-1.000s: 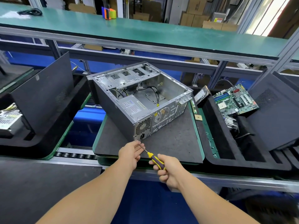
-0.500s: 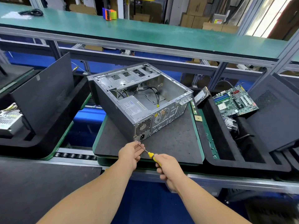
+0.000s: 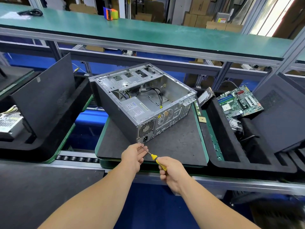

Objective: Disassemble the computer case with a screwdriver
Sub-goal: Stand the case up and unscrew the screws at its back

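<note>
Head view: right hand (image 3: 172, 175) fingers grasp the screwdriver (image 3: 156, 159) handle; left hand (image 3: 133, 157) fingers pinch its shaft. The computer case (image 3: 142, 103) sits just beyond those fingers. Likely risk: tip slipping off a screw, stripping it.

Dark mat (image 3: 178, 146) on green-edged pallet (image 3: 202, 134), carried on roller conveyor (image 3: 77, 158). Lying on mat: open computer case (image 3: 142, 103), on its side, toward far left corner. Near right edge of pallet: small square chip (image 3: 202, 120).
</note>
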